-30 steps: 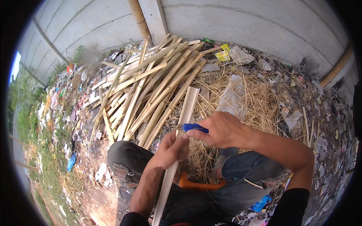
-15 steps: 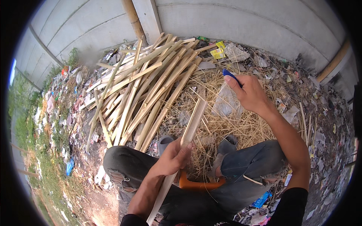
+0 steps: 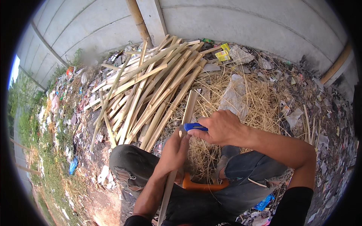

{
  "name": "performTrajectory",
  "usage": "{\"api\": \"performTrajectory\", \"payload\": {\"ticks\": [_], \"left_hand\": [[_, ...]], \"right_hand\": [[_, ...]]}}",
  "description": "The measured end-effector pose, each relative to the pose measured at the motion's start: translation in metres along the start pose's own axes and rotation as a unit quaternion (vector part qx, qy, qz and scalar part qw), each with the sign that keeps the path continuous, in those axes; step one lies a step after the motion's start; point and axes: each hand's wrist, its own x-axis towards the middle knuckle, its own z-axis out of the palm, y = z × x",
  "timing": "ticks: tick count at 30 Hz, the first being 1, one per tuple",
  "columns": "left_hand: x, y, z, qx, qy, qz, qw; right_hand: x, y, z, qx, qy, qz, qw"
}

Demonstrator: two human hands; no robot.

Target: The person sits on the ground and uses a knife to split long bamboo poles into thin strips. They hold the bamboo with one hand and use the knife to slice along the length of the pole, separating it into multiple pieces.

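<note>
My left hand [image 3: 174, 150] is closed around a split bamboo strip [image 3: 191, 105], which slants from my lap up toward the pile. In my right hand [image 3: 222, 128] is a utility knife with a blue handle [image 3: 196, 127]. Its front end meets the strip just above my left thumb; the blade itself is hard to make out. Under my hands, between my legs, an orange handle [image 3: 205, 184] shows, and the rest of that tool is hidden.
Ahead to the left lies a heap of split bamboo strips [image 3: 151, 90]. Straw-like shavings [image 3: 260, 101] cover the ground ahead to the right, with a clear plastic bag [image 3: 233, 98] among them. Litter is scattered around. A grey panel wall [image 3: 241, 22] with bamboo poles closes the far side.
My right hand has come down and left, bringing the knife from above the shavings onto the bamboo strip. My left hand still grips the strip, now held slightly more upright.
</note>
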Motion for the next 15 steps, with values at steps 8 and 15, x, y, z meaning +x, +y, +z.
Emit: {"api": "performTrajectory", "payload": {"ticks": [8, 15], "left_hand": [[-0.023, 0.011, 0.005, -0.009, -0.049, 0.037, 0.998], [-0.022, 0.013, 0.002, -0.049, -0.024, -0.020, 0.998]], "right_hand": [[0.005, 0.065, -0.068, 0.016, 0.154, 0.207, 0.966], [-0.014, -0.011, -0.018, 0.024, -0.018, 0.017, 0.999]]}}
